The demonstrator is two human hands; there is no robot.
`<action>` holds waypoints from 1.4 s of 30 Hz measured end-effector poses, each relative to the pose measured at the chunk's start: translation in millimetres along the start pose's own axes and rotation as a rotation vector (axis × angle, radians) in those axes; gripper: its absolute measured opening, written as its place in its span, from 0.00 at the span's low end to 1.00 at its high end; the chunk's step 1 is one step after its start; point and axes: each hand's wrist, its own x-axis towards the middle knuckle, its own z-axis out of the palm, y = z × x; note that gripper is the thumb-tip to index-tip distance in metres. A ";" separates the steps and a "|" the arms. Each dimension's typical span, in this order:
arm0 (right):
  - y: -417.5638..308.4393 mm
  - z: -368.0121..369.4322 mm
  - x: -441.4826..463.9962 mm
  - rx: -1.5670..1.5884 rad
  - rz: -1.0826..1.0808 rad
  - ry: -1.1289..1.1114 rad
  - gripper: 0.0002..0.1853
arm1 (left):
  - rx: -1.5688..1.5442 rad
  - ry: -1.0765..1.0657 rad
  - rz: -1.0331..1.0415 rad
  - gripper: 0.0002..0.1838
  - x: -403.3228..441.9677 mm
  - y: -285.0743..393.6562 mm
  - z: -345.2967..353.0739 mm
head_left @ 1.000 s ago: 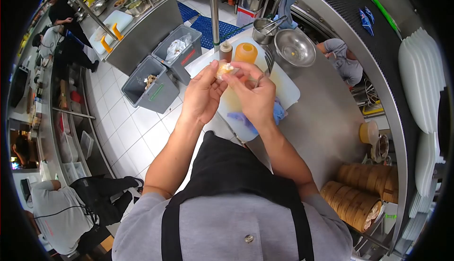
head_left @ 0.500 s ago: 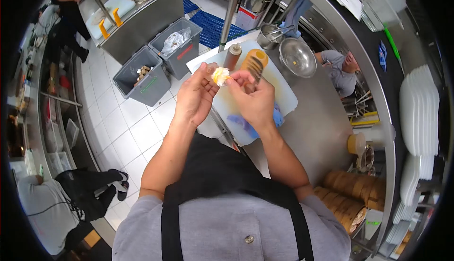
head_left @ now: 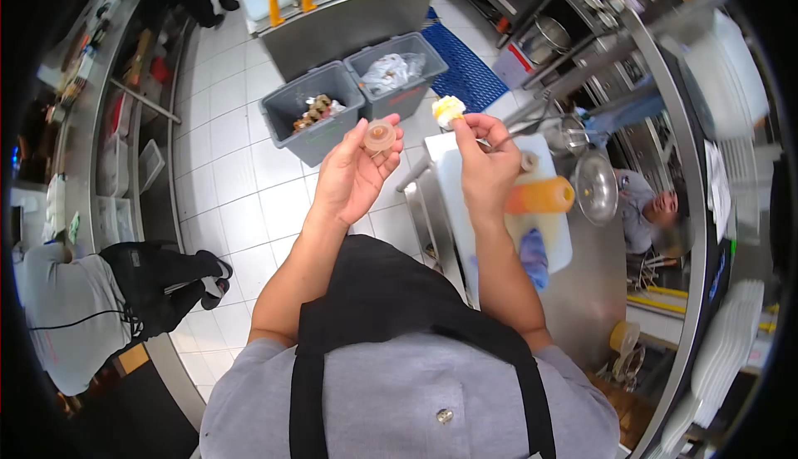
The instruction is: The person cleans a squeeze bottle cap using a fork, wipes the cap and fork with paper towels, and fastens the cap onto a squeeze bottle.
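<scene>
A small round translucent cup with something reddish-brown inside rests in the fingers of my left hand, palm up. My right hand pinches a crumpled white and yellow piece, held up above the left end of the white cutting board. A thin metal utensil, partly hidden, also seems to be in my right hand. Just right of that hand an orange squeeze bottle lies in view over the board, with a blue-purple cloth below it.
Two grey bins stand on the tiled floor ahead. A metal bowl and a pot are right of the board. One person is at the right, another at the lower left. Stacked white plates line the right shelf.
My hands have moved apart: the left keeps the cup, and the right has carried the white and yellow piece away to the right. The view has turned, shifting the board rightward.
</scene>
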 end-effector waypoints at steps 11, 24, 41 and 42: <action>197.9 232.1 137.2 -0.590 0.122 -0.307 0.14 | -0.054 0.361 0.074 0.28 -6.7 90.5 -116.9; -129.4 22.2 87.8 0.061 -0.676 0.406 0.16 | 0.178 0.053 -0.262 0.25 96.4 114.7 -96.7; -344.2 -200.0 222.7 -1.524 -0.590 0.689 0.12 | 0.393 -0.176 -0.428 0.24 94.5 57.9 -57.6; -344.0 -198.6 223.4 -1.467 -0.644 0.739 0.12 | 0.381 -0.136 -0.403 0.24 90.4 60.5 -58.8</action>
